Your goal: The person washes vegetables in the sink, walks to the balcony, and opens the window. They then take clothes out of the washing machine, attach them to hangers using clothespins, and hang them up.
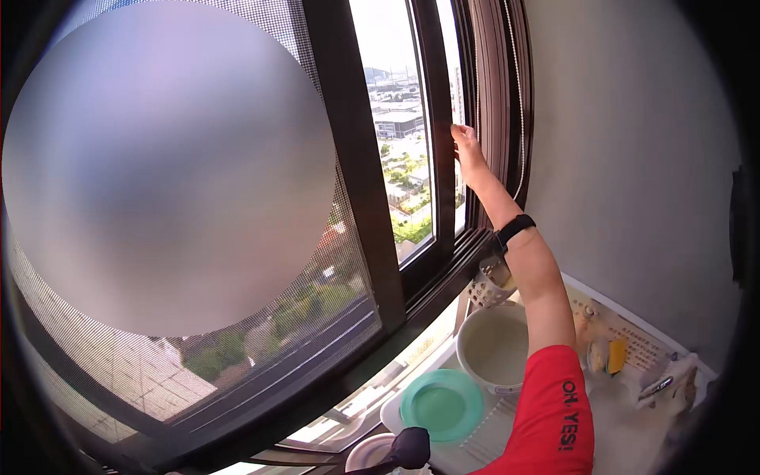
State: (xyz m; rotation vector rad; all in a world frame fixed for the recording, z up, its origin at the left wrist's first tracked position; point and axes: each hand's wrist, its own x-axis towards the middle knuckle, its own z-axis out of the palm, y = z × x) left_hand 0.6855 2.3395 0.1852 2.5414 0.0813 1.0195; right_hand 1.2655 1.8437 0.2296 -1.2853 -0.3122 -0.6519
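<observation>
My right hand (469, 152) reaches up at the end of a bare forearm with a black wristband. Its fingers are bent against the right-hand edge of a dark sliding window sash (434, 103), and they look closed on that upright. Part of the grip is turned away from view. Left of the sash stands another dark upright (348, 142), which borders a mesh screen (348, 277). A large blurred disc covers most of the screen. My left hand is out of view.
Below the arm are a whitish bucket (475, 348), a green basin (442, 404) and a perforated holder (484, 291). A beaded cord (520, 103) hangs beside the wall (625, 142). A yellow item (617, 356) and a plastic bag (669, 381) lie at the right.
</observation>
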